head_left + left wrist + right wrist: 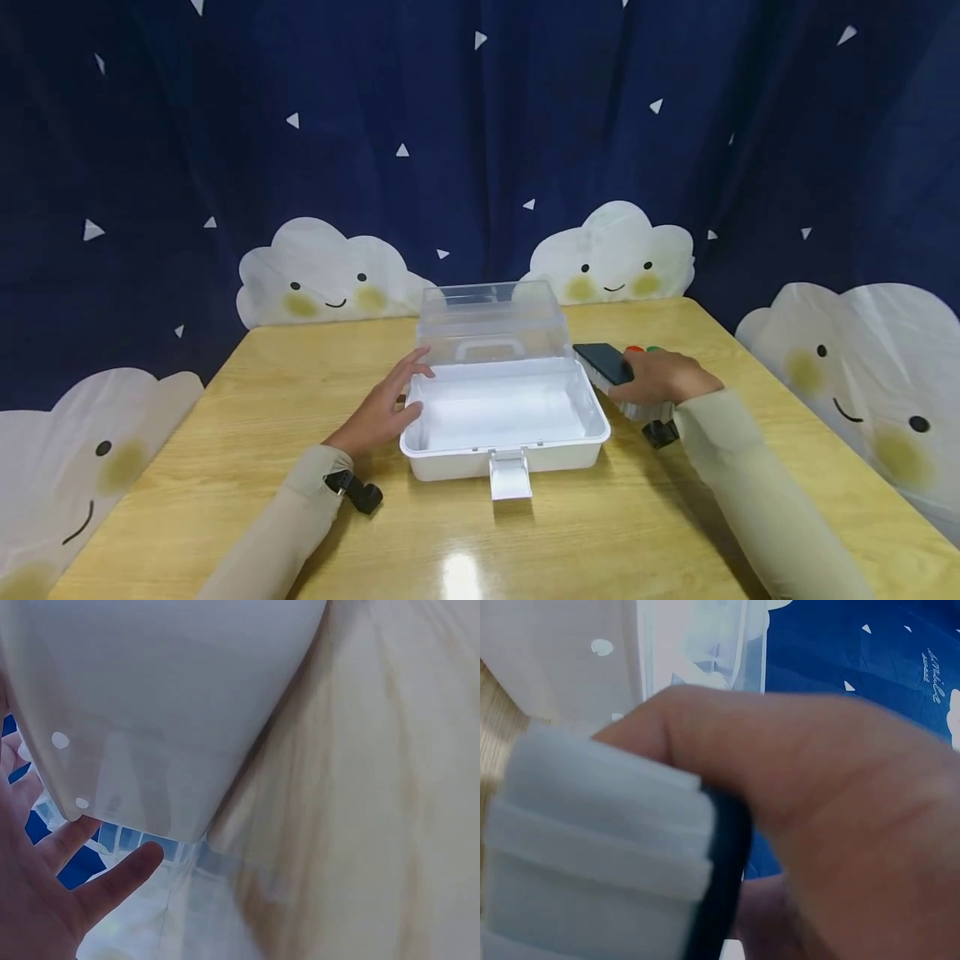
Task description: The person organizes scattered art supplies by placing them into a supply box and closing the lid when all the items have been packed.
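A white plastic box (510,404) stands on the table with its clear lid (491,321) tipped back and its front latch (510,477) hanging down. Spread along the box's left rim, my left hand (386,412) touches it with fairly straight fingers. To the right of the box, my right hand (663,375) grips a block with a flat dark top (602,360) and a white, ridged body (600,832); its exact kind is unclear. In the right wrist view the thumb side of the right hand (832,772) lies across the dark face.
Small red (634,348) and green (653,348) pieces show just behind my right hand, mostly hidden. A wooden table (315,367) carries everything. Dark blue cloth (375,83) with white clouds and triangles hangs around the table's back and sides.
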### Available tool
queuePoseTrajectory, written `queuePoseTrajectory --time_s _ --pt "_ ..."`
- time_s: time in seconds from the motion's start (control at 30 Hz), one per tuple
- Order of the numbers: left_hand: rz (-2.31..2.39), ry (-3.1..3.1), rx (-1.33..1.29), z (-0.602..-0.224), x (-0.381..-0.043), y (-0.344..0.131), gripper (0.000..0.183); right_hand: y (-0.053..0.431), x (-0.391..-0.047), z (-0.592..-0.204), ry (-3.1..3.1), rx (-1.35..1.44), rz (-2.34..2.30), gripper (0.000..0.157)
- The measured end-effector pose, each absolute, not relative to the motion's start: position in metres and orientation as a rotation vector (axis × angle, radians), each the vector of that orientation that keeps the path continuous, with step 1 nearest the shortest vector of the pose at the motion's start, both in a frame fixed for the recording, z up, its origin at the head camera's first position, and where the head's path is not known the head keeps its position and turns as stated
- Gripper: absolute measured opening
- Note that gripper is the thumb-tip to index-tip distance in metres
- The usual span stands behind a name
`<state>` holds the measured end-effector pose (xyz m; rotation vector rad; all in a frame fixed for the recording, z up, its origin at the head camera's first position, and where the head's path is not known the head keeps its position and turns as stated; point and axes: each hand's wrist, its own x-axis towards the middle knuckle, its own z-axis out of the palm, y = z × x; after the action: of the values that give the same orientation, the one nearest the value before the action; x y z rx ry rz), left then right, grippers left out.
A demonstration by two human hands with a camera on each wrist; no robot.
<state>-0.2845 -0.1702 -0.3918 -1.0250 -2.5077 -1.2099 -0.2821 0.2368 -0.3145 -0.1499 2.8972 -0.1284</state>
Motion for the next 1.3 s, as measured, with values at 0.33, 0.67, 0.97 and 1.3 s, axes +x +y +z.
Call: queuePoseTrajectory --time_s 0.33,0.67,0.97,1.3 --pt "-1.264 -2.509 -0.992 -0.409 -0.298 -0.174 0.047 0.24 -0.283 -0.317 3.013 -0.088 -0.223 0.077" --pt "-1.267 -2.491 -0.999 -0.413 -0.299 -0.173 0.048 0.241 -0.284 -0.318 3.121 -0.119 -0.278 0.065" --pt "-1.273 -2.514 -0.966 -0.411 -0.298 -0.172 0.048 0.243 -0.287 -0.315 3.231 -0.07 -0.292 0.07" --pt "-1.278 -2.514 -0.971 -0.411 -0.298 -0.173 0.048 0.242 -0.286 -0.311 3.299 -0.068 -0.373 0.075"
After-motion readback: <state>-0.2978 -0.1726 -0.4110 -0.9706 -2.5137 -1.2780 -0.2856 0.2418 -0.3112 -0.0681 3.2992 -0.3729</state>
